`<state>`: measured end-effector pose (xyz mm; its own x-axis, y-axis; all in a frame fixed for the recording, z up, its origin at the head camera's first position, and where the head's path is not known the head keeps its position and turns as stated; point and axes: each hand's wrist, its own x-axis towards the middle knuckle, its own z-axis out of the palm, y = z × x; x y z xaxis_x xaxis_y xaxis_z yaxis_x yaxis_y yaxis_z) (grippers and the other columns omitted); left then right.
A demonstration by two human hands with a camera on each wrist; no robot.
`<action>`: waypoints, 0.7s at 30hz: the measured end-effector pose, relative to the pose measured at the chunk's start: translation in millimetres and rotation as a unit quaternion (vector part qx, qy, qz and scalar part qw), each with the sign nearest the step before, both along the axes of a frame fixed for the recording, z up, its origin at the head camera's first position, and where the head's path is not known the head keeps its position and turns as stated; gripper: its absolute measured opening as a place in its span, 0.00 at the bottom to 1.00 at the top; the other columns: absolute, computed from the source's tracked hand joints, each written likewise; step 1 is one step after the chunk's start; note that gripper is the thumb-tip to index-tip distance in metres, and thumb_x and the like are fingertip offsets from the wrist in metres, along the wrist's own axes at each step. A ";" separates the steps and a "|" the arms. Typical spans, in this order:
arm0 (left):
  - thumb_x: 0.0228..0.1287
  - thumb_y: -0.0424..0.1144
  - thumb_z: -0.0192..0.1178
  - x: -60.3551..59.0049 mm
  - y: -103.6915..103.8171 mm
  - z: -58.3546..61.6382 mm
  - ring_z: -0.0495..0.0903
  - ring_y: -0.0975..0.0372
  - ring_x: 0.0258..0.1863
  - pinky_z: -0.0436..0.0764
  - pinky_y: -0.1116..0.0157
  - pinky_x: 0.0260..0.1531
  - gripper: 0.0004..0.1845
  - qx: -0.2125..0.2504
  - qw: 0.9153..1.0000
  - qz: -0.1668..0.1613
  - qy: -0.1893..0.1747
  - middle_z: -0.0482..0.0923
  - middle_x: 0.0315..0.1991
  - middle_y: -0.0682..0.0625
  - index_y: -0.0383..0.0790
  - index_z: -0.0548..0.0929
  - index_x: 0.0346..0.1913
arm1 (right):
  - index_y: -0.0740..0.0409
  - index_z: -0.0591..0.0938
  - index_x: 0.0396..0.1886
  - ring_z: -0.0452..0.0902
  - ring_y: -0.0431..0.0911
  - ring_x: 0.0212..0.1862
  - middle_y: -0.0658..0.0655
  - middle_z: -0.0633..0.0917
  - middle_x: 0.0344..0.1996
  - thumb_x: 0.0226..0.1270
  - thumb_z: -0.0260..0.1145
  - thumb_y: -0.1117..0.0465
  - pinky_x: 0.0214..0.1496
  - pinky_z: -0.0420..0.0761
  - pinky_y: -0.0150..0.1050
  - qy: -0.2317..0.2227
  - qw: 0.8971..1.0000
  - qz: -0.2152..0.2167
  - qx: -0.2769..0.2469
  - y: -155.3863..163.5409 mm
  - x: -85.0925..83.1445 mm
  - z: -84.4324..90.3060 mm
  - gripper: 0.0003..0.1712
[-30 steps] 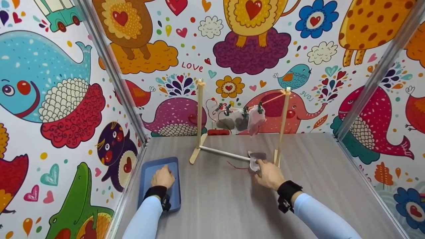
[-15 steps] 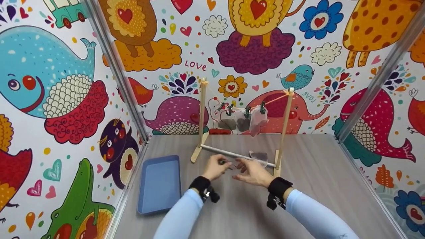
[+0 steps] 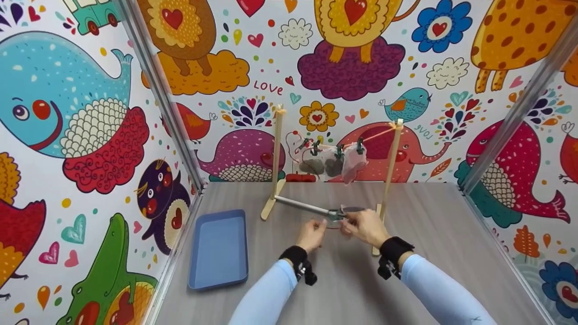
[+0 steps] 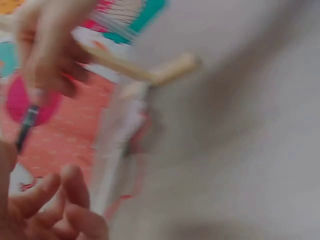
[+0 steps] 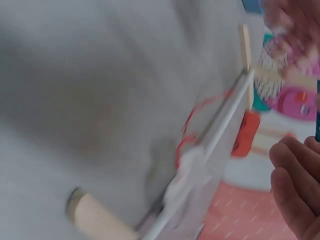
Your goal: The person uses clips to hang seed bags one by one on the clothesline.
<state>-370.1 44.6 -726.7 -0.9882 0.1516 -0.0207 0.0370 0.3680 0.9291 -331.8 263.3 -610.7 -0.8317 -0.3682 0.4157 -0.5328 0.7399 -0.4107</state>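
Observation:
Both hands meet over the table just in front of the wooden rack's lower bar. My right hand pinches a small dark clip at its fingertips; the left wrist view shows this clip hanging from those fingers. My left hand sits close beside it with its fingers loosely curled and nothing in them. A small pale mesh bag with a red string lies on the table by the bar, just beyond the right hand. The right wrist view shows this bag, blurred.
The rack's string carries several small bags hung from dark clips between two upright posts. A blue tray lies at the left by the wall. A small red object rests at the back wall's foot. Patterned walls close three sides.
The left hand left the blue tray with a dark clip and moved right to the rack. The right hand let go of the bag and now pinches the clip.

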 end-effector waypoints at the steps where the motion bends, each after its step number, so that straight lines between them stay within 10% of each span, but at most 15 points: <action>1: 0.83 0.63 0.61 -7.7 11.4 -19.8 0.85 0.63 0.17 0.85 0.64 0.27 0.25 -0.019 1.000 -0.001 -0.002 0.88 0.29 0.54 0.42 0.89 0.50 | 0.55 0.91 0.29 0.77 0.36 0.22 0.49 0.88 0.19 0.73 0.79 0.59 0.25 0.75 0.33 0.004 1.000 -0.020 0.003 9.2 -4.0 -0.7 0.11; 4: 0.82 0.59 0.62 1.3 43.6 -24.7 0.86 0.63 0.20 0.84 0.65 0.30 0.24 -0.066 0.997 -0.016 -0.026 0.90 0.32 0.51 0.39 0.89 0.53 | 0.59 0.91 0.25 0.73 0.40 0.20 0.52 0.86 0.16 0.70 0.79 0.64 0.27 0.70 0.36 0.035 0.997 -0.070 0.019 31.8 -12.7 -3.5 0.12; 11: 0.78 0.44 0.66 32.5 86.8 53.6 0.89 0.47 0.45 0.94 0.43 0.40 0.24 0.066 0.984 -0.027 -0.163 0.86 0.56 0.37 0.33 0.78 0.67 | 0.58 0.87 0.17 0.74 0.46 0.21 0.54 0.85 0.14 0.66 0.81 0.66 0.28 0.73 0.43 0.068 0.991 -0.106 0.040 52.3 -20.4 -6.2 0.17; 17: 0.62 0.38 0.68 7.6 127.1 23.2 0.87 0.43 0.61 0.92 0.40 0.51 0.39 0.104 0.983 -0.015 -0.150 0.83 0.70 0.34 0.32 0.74 0.78 | 0.58 0.89 0.19 0.76 0.44 0.18 0.54 0.87 0.15 0.66 0.81 0.66 0.23 0.72 0.40 0.070 0.991 -0.104 0.042 50.6 -17.1 -9.8 0.15; 21: 0.63 0.41 0.66 22.9 119.4 43.8 0.79 0.39 0.73 0.87 0.42 0.64 0.44 0.162 0.972 -0.022 -0.169 0.75 0.78 0.29 0.29 0.70 0.82 | 0.58 0.92 0.23 0.79 0.44 0.19 0.54 0.89 0.16 0.66 0.81 0.66 0.23 0.73 0.38 0.068 0.992 -0.101 0.043 44.8 -13.8 -10.6 0.11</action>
